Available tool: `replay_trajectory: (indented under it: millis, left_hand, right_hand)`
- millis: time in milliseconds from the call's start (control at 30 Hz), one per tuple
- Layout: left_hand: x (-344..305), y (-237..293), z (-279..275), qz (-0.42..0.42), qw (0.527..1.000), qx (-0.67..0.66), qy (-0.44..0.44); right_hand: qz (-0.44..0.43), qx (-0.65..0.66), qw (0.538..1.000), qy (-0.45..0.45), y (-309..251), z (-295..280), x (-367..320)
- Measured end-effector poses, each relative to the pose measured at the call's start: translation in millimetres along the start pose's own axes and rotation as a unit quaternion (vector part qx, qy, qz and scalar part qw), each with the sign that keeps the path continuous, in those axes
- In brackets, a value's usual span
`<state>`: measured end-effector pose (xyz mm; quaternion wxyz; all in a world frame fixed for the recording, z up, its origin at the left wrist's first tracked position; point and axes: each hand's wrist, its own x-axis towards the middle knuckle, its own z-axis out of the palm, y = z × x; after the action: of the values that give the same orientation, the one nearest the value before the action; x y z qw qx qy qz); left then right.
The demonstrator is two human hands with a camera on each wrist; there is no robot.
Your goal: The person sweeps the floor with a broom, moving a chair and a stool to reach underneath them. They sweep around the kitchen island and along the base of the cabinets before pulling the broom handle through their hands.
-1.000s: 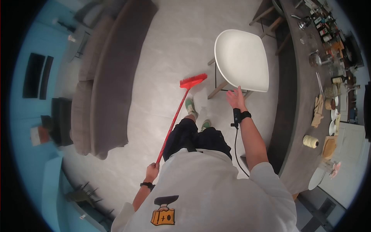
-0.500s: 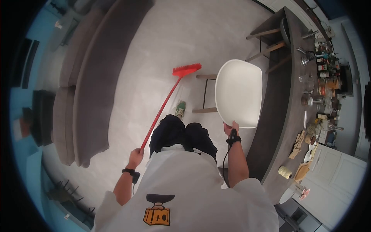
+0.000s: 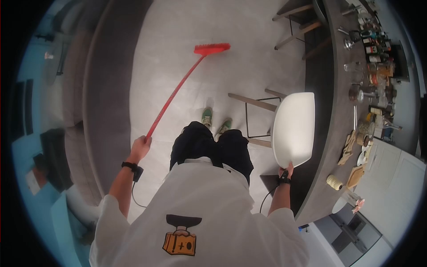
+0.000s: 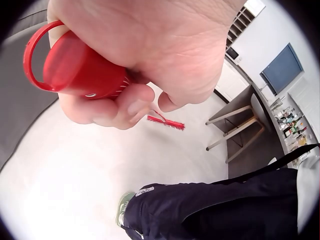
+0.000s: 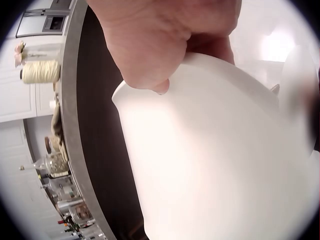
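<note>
My left hand (image 3: 140,148) grips the red broom (image 3: 169,101) near the end of its handle. In the left wrist view the handle's red end cap (image 4: 82,70) with a hanging loop pokes out of the curled fingers. The broom's bristle head (image 3: 212,48) lies out on the pale floor ahead of my feet. With my right hand (image 3: 287,170) I hold the near edge of a white chair (image 3: 294,129) with wooden legs, tilted so its legs point left. In the right wrist view the thumb (image 5: 145,75) lies over the white rim, and the other fingers are mostly hidden.
A long dark counter (image 3: 327,133) runs along the right, bearing bottles, glasses, gloves and a spool of cream twine (image 3: 334,182). Another wooden-legged chair (image 3: 307,29) stands by the counter farther ahead. A grey sofa (image 3: 106,80) borders the floor on the left.
My right hand has taken hold of the chair's edge, and the chair has tilted and shifted toward the counter. The broom has moved left and farther ahead in my left hand.
</note>
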<state>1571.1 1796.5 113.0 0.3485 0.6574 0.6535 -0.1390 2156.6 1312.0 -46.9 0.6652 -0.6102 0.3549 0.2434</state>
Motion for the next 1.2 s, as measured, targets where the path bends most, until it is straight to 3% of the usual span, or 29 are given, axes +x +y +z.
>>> replay_trajectory:
  millis: [167, 333, 400, 467, 500, 533, 567, 633, 700, 733, 800, 867, 900, 933, 1000, 1033, 1200]
  left_hand:
    - [18, 46, -3, 0.007, 0.998, 0.058, -0.017]
    - [27, 122, 12, 0.114, 0.986, 0.118, -0.003]
    - [41, 164, 22, 0.18, 0.973, 0.142, -0.003]
    - [64, 197, 42, 0.232, 0.962, 0.146, -0.008]
    - [76, 219, 52, 0.265, 0.952, 0.149, -0.017]
    - [90, 243, 65, 0.276, 0.946, 0.166, -0.028]
    - [93, 275, 75, 0.291, 0.94, 0.175, -0.031]
    - [108, 328, 102, 0.338, 0.921, 0.186, -0.047]
    - [105, 384, 120, 0.377, 0.9, 0.214, -0.055]
    - [103, 410, 134, 0.383, 0.89, 0.238, -0.064]
    - [100, 451, 152, 0.389, 0.88, 0.263, -0.074]
    - [94, 477, 173, 0.4, 0.857, 0.311, -0.094]
    - [93, 482, 181, 0.407, 0.852, 0.313, -0.1]
    - [97, 483, 188, 0.404, 0.847, 0.329, -0.102]
    - [114, 469, 198, 0.404, 0.845, 0.331, -0.113]
    - [140, 445, 204, 0.423, 0.836, 0.328, -0.12]
    - [114, 343, 155, 0.331, 0.855, 0.386, -0.095]
  right_hand:
    - [-0.005, 0.069, 0.997, 0.013, 17, -67, -26]
    - [-0.004, 0.061, 0.995, 0.078, 39, -154, 13]
    - [-0.011, 0.05, 0.991, 0.122, 35, -160, 1]
    - [-0.035, -0.036, 0.982, 0.183, 50, -219, 43]
    - [-0.091, -0.181, 0.96, 0.195, 67, -272, 83]
    - [-0.067, -0.197, 0.946, 0.247, 52, -240, 50]
    - [-0.088, -0.12, 0.967, 0.206, 58, -241, 48]
    - [-0.165, -0.032, 0.964, 0.205, 74, -224, 43]
    - [-0.083, -0.095, 0.933, 0.336, 99, -218, 64]
    - [-0.079, -0.08, 0.933, 0.342, 95, -206, 57]
    - [-0.131, -0.121, 0.898, 0.401, 73, -176, 23]
    - [-0.152, -0.114, 0.899, 0.396, 76, -174, 22]
    - [-0.176, -0.111, 0.899, 0.385, 75, -174, 21]
    - [-0.138, -0.117, 0.901, 0.394, 68, -170, 17]
    - [-0.141, -0.135, 0.892, 0.408, 61, -165, 9]
    - [-0.142, -0.152, 0.887, 0.412, 62, -162, 8]
    - [-0.159, -0.127, 0.89, 0.408, 53, -149, -6]
